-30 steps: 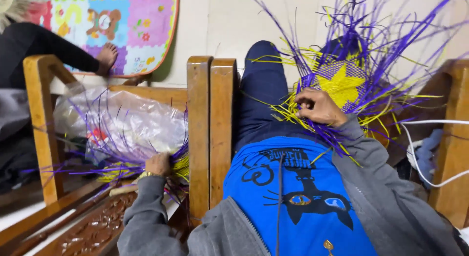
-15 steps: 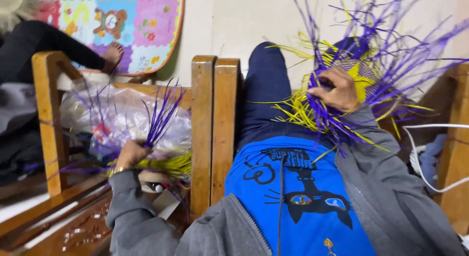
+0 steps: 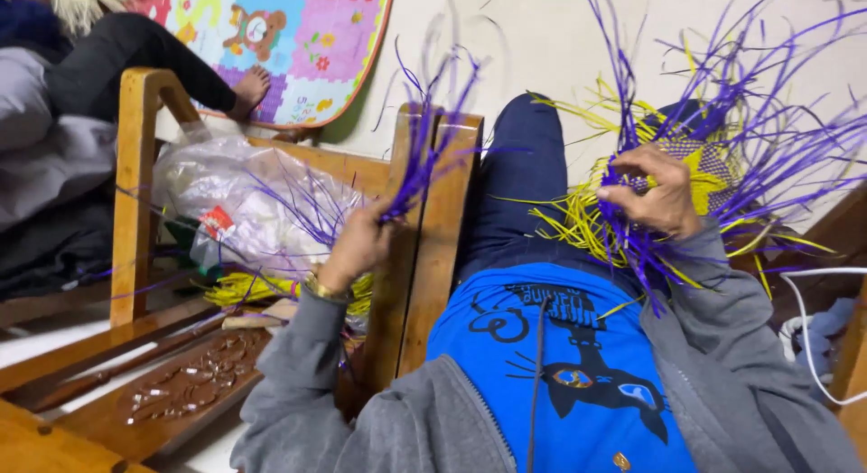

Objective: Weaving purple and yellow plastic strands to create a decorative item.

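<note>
My left hand (image 3: 357, 244) is raised beside the wooden chair arm (image 3: 432, 229) and grips a bunch of purple strips (image 3: 424, 143) that stick upward. My right hand (image 3: 655, 191) holds a half-woven purple and yellow piece (image 3: 700, 166) on my right knee, its loose purple and yellow strands fanning out all round. More yellow strips (image 3: 244, 288) and purple strips lie on the neighbouring chair by a clear plastic bag (image 3: 244, 206).
Carved wooden chair seat (image 3: 185, 396) lies at lower left. Another person's leg and bare foot (image 3: 248, 89) rest on a colourful puzzle mat (image 3: 298, 39) at the top left. A white cable (image 3: 817, 346) hangs at the right.
My left hand picked purple strips from the pile on the neighbouring chair and lifted them up toward the chair arm. My right hand shifted up slightly on the woven piece.
</note>
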